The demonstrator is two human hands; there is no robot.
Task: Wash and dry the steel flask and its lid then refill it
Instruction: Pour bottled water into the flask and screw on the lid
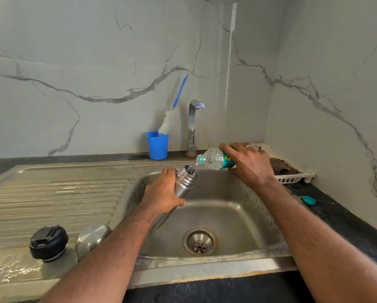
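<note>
Over sink [237,215]: ribbed plastic bottle [213,159] → steel flask [185,180].

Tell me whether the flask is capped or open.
Open: the steel flask shows a bare mouth taking water from the plastic bottle; its black lid sits apart.

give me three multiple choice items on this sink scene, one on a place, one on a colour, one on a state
1. Where does the black flask lid rest?
A. on the sink's ribbed draining board
B. inside the white plastic rack
C. in the sink bowl

2. What colour is the plastic cup that holds the bottle brush?
A. red
B. blue
C. white

3. What is the clear plastic water bottle doing?
A. standing capped on the counter
B. lying empty in the sink
C. tilted, pouring into the steel flask

Answers: 1 A, the lid sits on the ridged steel left of the bowl. 2 B, the cup by the tap is blue. 3 C, the right hand tips it and a stream enters the flask mouth, gripped by the left hand.
</note>
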